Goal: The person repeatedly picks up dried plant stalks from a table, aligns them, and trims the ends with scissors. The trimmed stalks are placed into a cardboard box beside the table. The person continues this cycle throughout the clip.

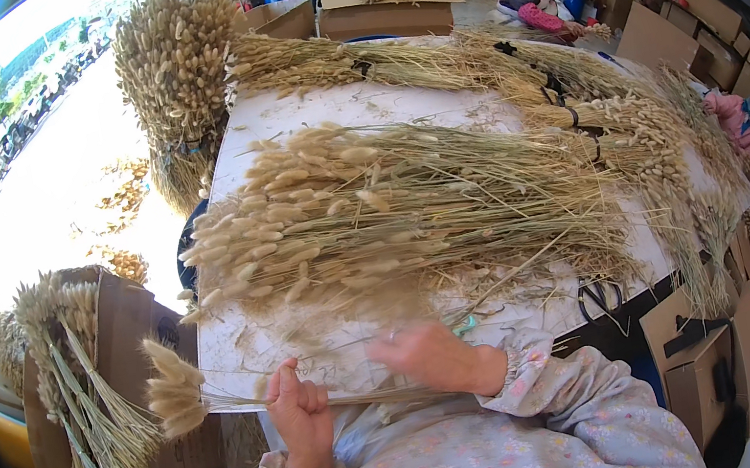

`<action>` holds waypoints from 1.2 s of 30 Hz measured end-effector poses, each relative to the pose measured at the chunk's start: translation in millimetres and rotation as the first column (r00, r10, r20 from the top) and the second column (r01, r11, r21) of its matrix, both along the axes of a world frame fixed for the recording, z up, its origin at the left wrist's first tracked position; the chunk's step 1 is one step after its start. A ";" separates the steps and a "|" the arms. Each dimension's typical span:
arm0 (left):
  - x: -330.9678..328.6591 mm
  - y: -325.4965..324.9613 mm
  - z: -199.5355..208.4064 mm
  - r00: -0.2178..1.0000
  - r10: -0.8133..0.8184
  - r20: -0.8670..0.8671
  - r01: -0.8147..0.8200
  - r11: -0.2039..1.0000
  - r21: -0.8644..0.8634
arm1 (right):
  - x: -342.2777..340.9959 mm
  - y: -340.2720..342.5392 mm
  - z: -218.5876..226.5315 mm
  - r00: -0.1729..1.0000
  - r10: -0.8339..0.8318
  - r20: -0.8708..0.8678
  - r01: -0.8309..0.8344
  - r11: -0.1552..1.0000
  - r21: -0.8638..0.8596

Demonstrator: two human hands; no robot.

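In my left hand [301,415], closed near the table's front edge, is a small bunch of dried bunny tail grass [176,391]. Its fluffy heads point left and its thin stems run right, in front of my body. My right hand [435,358] is just right of it, above those stems, with fingers smeared by motion; whether they hold a stem I cannot make out. A blurred pale streak shows over the table beyond that hand. Directly ahead, a large loose pile of the same grass [390,202] lies across the white table [239,341], heads to the left.
Tied bundles [583,115] line the table's far and right sides. A thick upright bundle [175,79] stands at the far left corner. Grass bunches hang over a cardboard box [169,457] at left; another box [705,367] stands at right. Co-workers sit beyond the table.
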State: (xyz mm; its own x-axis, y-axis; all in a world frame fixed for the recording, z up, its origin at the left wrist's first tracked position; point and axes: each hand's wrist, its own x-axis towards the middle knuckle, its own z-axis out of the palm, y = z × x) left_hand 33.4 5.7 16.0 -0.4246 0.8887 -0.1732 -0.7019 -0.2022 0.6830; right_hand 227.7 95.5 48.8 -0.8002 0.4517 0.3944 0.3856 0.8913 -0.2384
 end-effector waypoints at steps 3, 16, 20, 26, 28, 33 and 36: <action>-2.9 -2.2 -4.5 0.999 -0.021 -0.026 0.021 1.000 0.020 | 17.4 4.6 10.0 0.993 -0.042 0.114 0.036 0.998 0.050; -9.0 6.7 -10.5 0.994 0.043 0.101 -0.045 0.999 0.011 | 103.9 28.0 29.9 0.938 -0.220 0.267 0.150 0.954 0.258; -12.9 7.3 -14.3 0.995 0.043 0.094 -0.044 0.999 0.011 | 143.6 41.6 25.6 0.846 -0.354 0.399 0.242 0.921 0.306; -9.1 7.2 -10.8 0.997 -0.015 0.070 0.014 1.000 0.011 | 182.2 61.2 23.4 0.629 -0.553 0.546 0.442 0.832 0.335; -9.0 5.7 -6.8 0.997 0.000 0.077 0.001 1.000 -0.001 | 172.6 57.4 28.5 0.578 -0.559 0.594 0.441 0.827 0.349; 0.3 4.5 0.4 0.997 -0.056 0.056 0.054 0.998 0.023 | 95.2 23.6 29.1 0.988 -0.017 0.152 0.062 0.954 -0.293; 0.6 3.2 -0.2 0.993 -0.099 0.062 0.093 0.990 0.103 | 57.0 -3.0 19.7 0.997 0.011 -0.082 -0.048 0.883 -0.467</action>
State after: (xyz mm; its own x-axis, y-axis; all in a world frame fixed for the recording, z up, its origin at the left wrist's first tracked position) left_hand 34.0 9.0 15.8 -0.3268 0.9390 -0.1069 -0.7645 -0.1962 0.6141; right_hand 284.7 92.4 68.5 -0.7926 0.5753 0.2021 0.3255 0.6794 -0.6576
